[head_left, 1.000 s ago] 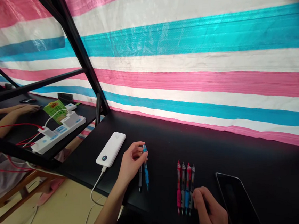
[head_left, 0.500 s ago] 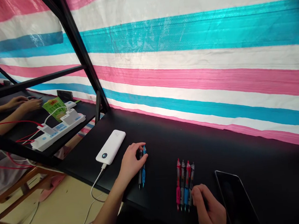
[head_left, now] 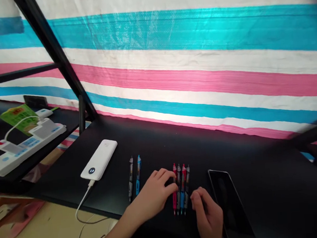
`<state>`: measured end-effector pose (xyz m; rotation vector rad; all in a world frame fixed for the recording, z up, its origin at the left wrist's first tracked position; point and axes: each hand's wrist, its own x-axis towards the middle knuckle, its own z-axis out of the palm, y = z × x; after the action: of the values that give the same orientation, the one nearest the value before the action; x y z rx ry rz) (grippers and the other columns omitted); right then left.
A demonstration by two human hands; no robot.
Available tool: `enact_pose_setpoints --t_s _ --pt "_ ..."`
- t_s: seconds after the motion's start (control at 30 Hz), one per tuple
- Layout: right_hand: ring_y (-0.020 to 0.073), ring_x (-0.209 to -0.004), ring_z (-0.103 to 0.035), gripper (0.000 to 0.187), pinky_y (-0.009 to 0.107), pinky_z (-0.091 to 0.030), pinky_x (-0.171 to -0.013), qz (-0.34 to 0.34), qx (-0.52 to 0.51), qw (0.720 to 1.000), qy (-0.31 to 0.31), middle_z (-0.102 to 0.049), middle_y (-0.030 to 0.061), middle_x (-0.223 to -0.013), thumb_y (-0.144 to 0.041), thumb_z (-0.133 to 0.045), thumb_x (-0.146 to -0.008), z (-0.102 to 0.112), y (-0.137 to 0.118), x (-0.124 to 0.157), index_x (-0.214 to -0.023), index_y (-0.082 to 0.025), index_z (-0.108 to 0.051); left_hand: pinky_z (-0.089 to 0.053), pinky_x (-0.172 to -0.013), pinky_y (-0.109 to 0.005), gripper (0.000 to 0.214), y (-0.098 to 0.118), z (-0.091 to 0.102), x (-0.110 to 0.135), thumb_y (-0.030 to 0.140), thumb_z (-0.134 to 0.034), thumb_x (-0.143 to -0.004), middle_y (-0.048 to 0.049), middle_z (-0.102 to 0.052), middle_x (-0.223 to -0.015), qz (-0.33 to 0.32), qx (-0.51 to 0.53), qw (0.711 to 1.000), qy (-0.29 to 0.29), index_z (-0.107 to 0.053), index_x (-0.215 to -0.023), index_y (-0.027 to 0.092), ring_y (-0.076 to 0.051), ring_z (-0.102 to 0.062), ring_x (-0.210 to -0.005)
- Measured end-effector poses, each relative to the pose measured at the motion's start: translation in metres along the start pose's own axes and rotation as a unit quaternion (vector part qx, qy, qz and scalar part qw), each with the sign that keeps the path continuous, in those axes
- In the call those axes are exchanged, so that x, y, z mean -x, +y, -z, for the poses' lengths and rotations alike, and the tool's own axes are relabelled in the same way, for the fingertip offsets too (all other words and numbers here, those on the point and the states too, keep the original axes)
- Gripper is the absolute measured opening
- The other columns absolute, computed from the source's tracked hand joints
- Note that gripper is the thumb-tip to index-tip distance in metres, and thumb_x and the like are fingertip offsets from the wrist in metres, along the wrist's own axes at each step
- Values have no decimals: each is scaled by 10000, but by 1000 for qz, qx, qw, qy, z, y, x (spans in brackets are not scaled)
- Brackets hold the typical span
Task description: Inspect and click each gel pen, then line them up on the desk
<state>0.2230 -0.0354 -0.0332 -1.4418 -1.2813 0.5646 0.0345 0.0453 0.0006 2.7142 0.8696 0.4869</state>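
Now, left hand [head_left: 157,191] at the row of four pens [head_left: 182,195], my thumb and forefinger a little apart over the leftmost, red-gripped one; whether I touch it, can't tell. Right hand [head_left: 208,212] curled in, just beside the row's other end; can't see whether it holds anything. Grips run red, grey, blue, grey, tips toward me; any barrel print too small to read. Left of these, a grey pen [head_left: 131,180] and a blue pen [head_left: 138,172] lie slightly apart. White power bank [head_left: 101,159]: faint grey mark at far end, illegible; round dark display lit, figures unclear. Green packet [head_left: 18,118] beyond carries lettering, too blurred to read. Phone [head_left: 232,205] to my right, screen dark.
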Motion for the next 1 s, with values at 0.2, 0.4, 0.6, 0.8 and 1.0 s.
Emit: enact_pose_setpoints --t_s 0.2,0.4,0.6,0.8,1.0 --pt "128 -570 -501 379 237 -397 -559 -5 13 1000 12 -497 -35 -664 -351 -465 -1088 4 0 5 -745 -215 -549 -471 -946 -457 315 -6 -8 -4 22 -636 -902 -122 -620 -1369 -12 -53 998 -13 -676 -1123 243 -329 -550 -1253" --pt "131 -567 -512 346 243 -410 -560 2 17 1000 1 -514 -35 -667 -333 -470 -1085 5 -3 1 -772 -218 -562 -444 -975 -469 182 -16 -7 -2 75 -609 -975 -136 -628 -1389 -16 -80 996 19 -689 -1034 228 -342 -535 -1290" --pt "173 -819 -690 217 251 -531 -751 34 32 996 -78 -707 13 -916 -314 -489 -1084 14 -13 -10 -1162 -240 -678 -349 -1104 -438 324 -6 16 4 -39 -484 -955 -37 -701 -967 -33 -55 996 54 -659 -1097 194 -217 -652 -965" --pt "184 -689 -639 288 264 -497 -624 105 96 974 -174 -678 4 -728 -240 -475 -1077 13 -20 -17 -914 -236 -713 -423 -774 -392 288 8 17 4 12 -443 -943 -47 -676 -847 -30 -67 994 80 -655 -1026 187 -234 -608 -781" --pt "199 -779 -658 249 284 -529 -700 136 81 978 -136 -768 25 -868 -139 -495 -1030 10 -11 -14 -988 -224 -724 -386 -576 -357 250 10 9 5 2 -488 -793 -20 -711 -758 -9 -12 1000 25 -621 -874 197 -208 -646 -615"
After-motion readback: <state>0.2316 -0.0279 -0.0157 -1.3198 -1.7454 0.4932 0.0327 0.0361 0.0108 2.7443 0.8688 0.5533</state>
